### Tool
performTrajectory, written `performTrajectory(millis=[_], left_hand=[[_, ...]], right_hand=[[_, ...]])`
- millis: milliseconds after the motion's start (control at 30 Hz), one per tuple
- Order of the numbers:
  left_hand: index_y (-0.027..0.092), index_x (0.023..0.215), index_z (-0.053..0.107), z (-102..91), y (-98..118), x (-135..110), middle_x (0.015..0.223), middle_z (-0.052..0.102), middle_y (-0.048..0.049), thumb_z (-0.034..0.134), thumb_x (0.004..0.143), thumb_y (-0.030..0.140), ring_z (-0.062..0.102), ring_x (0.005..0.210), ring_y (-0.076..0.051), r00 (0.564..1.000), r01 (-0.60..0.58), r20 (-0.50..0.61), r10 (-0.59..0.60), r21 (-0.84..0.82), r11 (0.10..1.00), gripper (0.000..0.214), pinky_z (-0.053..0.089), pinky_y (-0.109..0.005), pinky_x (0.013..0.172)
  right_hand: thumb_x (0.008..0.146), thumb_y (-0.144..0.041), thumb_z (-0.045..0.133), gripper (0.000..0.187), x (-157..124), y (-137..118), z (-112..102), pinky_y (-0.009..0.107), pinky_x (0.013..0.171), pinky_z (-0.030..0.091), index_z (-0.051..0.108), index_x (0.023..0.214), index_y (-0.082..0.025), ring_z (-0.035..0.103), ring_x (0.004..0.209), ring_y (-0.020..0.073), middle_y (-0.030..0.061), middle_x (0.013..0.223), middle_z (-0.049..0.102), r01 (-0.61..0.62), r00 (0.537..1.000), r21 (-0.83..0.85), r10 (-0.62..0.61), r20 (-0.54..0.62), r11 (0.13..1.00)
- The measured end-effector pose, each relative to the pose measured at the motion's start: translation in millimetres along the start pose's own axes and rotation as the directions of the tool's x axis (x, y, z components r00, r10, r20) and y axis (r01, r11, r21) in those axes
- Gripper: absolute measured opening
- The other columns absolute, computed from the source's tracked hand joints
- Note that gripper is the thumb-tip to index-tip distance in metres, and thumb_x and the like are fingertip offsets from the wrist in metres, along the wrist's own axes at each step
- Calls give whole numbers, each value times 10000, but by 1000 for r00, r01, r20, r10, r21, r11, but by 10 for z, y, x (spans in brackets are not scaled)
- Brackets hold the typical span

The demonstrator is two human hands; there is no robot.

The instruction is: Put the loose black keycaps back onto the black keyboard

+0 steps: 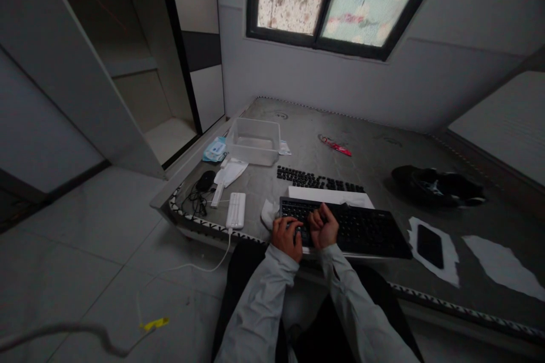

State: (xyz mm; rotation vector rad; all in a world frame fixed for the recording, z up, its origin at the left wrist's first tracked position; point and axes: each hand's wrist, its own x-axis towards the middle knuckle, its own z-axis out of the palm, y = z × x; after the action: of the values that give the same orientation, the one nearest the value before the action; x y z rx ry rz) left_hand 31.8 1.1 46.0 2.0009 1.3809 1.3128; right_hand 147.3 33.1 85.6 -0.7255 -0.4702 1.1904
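Note:
A black keyboard (366, 229) lies at the near edge of a grey mattress-like surface (374, 159). Both hands rest on its left end. My left hand (286, 236) is curled, fingers bent down onto the keys. My right hand (323, 227) is beside it, palm partly turned up, fingers curled in a pinch over the keys; what it holds is too small to make out. A row of loose black keycaps (319, 180) lies on the surface behind a white sheet (330, 195). A crumpled white cloth (269, 212) sits just left of the keyboard.
A clear plastic tub (254, 142), a blue packet (215, 150), a white power strip (236, 210), a black mouse with cable (205, 181), a red wrapper (336, 146), a black phone (430, 245) on paper and a dark bundle (438, 186) lie around. An open wardrobe stands left.

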Motion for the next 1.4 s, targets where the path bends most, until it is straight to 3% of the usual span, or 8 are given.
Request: performTrajectory(millis=[400,700,900,1033,1233,1400], left_hand=[[201,986,661,34,-32,-1,1063,590,-63,518,780,178,475,1030,-239,999,-23,-23,22,-30,999,252,400,-424,948],[180,1010,654,34,-80,4,1092,585,-76,508,798,223,465,1048,-253,999,-48,-11,47,-28,998,260,402,-437,956],[180,1015,649,48,-86,-8,1092,584,-79,508,800,227,462,1049,-253,998,-59,-13,59,-21,998,261,406,-431,954],[173,1015,640,68,-116,-25,1102,580,-83,517,787,222,461,1051,-255,998,-67,-21,67,-7,998,263,412,-435,955],[173,1009,640,72,-137,-33,1087,583,-78,543,761,200,465,1038,-259,997,-76,-25,76,-7,997,267,420,-439,946],[188,1018,635,60,-110,-34,1085,579,-72,547,758,176,461,1044,-257,998,-57,-42,56,-11,998,275,421,-437,943]], right_hand=[[729,-366,706,404,47,60,-1,186,335,136,351,610,-215,182,360,32,-119,457,247,-44,999,-78,43,-10,996],[634,-385,747,412,133,183,104,183,330,121,374,591,-214,201,344,24,-123,439,283,2,999,-234,-14,-52,972],[645,-416,735,418,164,199,104,180,329,119,368,609,-219,193,349,25,-126,460,272,9,998,-253,-25,-61,968],[645,-397,753,380,85,214,49,188,345,189,425,615,-208,276,375,43,-105,463,329,-9,1000,-305,4,-16,952],[647,-449,757,396,94,219,-3,204,357,184,443,620,-208,252,382,50,-105,450,324,-15,999,-363,33,42,932],[670,-496,719,410,143,280,14,218,350,173,427,605,-216,225,366,53,-111,434,299,45,999,-414,-49,-1,909]])
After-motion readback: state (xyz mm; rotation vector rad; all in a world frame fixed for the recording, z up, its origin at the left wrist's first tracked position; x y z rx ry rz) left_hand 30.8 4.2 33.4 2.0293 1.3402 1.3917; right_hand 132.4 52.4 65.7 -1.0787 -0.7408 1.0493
